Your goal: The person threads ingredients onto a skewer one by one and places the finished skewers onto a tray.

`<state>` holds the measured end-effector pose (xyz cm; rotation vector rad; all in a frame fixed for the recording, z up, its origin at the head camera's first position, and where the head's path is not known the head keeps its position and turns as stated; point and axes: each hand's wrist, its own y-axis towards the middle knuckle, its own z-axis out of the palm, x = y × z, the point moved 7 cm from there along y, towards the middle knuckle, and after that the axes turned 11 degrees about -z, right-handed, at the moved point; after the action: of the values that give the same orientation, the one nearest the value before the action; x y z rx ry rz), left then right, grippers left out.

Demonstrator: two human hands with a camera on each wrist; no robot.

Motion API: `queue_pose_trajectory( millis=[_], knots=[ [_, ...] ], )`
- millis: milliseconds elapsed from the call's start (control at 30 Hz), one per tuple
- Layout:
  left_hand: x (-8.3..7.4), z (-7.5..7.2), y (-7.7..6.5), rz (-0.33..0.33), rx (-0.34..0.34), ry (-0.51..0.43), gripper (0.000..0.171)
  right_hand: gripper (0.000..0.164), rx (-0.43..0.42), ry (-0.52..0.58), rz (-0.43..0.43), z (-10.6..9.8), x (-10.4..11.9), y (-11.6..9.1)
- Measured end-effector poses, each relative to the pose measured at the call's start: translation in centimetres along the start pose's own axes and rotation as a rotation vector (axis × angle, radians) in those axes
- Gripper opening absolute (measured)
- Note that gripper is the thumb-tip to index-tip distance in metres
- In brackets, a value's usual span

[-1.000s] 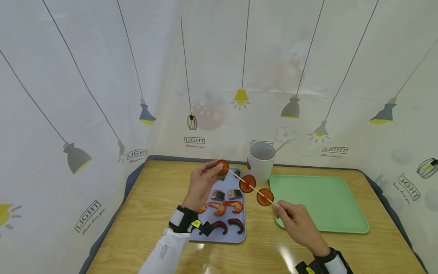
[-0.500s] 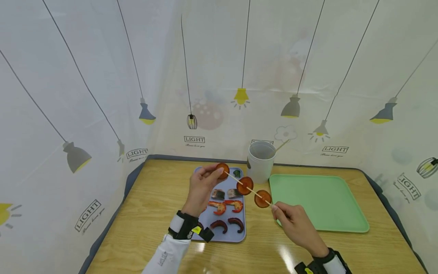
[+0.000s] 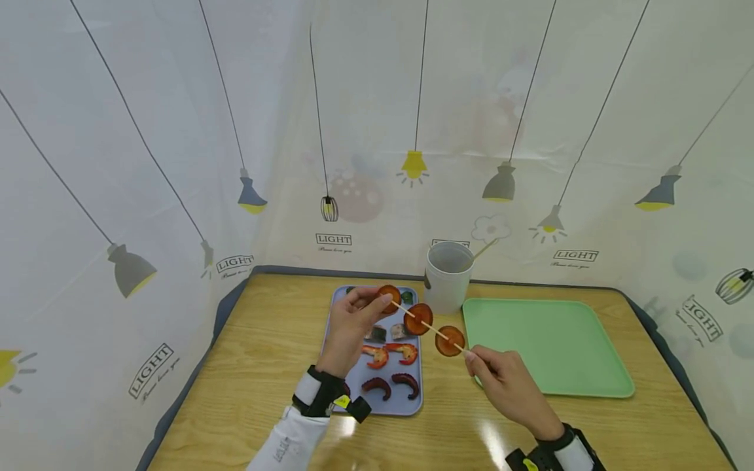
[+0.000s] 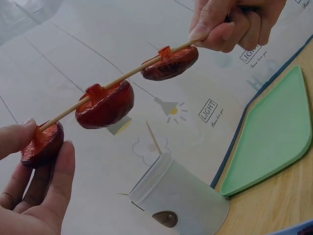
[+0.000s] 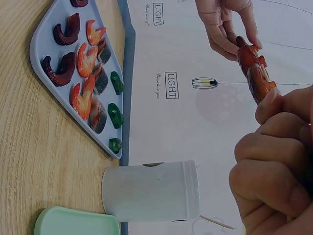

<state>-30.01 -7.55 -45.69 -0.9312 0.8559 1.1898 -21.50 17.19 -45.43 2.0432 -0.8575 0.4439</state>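
Three brown-red mushroom caps sit along a thin wooden skewer [image 4: 132,72], held up above the table. My left hand [image 3: 346,327] pinches the end mushroom [image 4: 45,144] between thumb and fingers, where the skewer runs into its orange underside. Through their short stems the skewer passes the middle mushroom [image 4: 105,104] and the third mushroom [image 4: 170,63]. At the other end my right hand [image 3: 511,386] pinches the skewer between thumb and curled forefinger, close beside the third mushroom. The skewer's tip at the left is hidden by the end mushroom and thumb.
Below the left hand lies a blue-grey tray [image 3: 412,407] with shrimp [image 5: 87,59], octopus tentacles [image 5: 61,69], fish pieces [image 5: 98,114] and green pieces [image 5: 115,116]. A white cup [image 3: 446,284] with skewers stands behind; a green tray [image 3: 554,347] lies right.
My left hand has moved slightly right and down, bringing the end mushroom along the skewer nearer to the middle one. My right hand has shifted slightly left, still holding the skewer.
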Motion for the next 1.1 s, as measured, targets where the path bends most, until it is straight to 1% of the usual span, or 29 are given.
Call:
queue_pose_trajectory(
  millis=[133, 367, 633, 733, 800, 933, 1000, 1100],
  knots=[
    [0.3, 0.5, -0.3, -0.008, 0.013, 0.011, 0.023, 0.038, -0.002, 0.005, -0.008, 0.1, 0.2, 0.3],
    [0.3, 0.8, -0.6, 0.0, 0.008, 0.032, 0.027, 0.038, -0.006, 0.006, -0.018, 0.1, 0.5, 0.6],
    [0.5, 1.3, -0.2, 0.002, 0.02, 0.038, 0.026, 0.037, -0.003, 0.011, -0.004, 0.1, 0.3, 0.5],
    [0.7, 1.9, 0.2, 0.005, 0.061, 0.03, 0.033, 0.036, -0.014, 0.001, 0.011, -0.2, 0.0, 0.3],
    [0.9, 2.3, 0.4, 0.002, 0.097, 0.03, 0.042, 0.035, -0.027, -0.01, 0.026, -0.5, -0.4, 0.0],
    [1.7, 3.3, 1.1, -0.007, 0.172, 0.009, 0.055, 0.035, -0.068, -0.039, 0.07, -1.5, -1.3, -0.8],
    [2.4, 3.8, 1.4, -0.021, 0.194, 0.018, 0.057, 0.035, -0.092, -0.057, 0.094, -2.2, -1.8, -1.2],
    [4.1, 4.5, 2.1, -0.056, 0.21, 0.046, 0.055, 0.033, -0.129, -0.09, 0.141, -3.5, -2.7, -1.9]
  ],
)
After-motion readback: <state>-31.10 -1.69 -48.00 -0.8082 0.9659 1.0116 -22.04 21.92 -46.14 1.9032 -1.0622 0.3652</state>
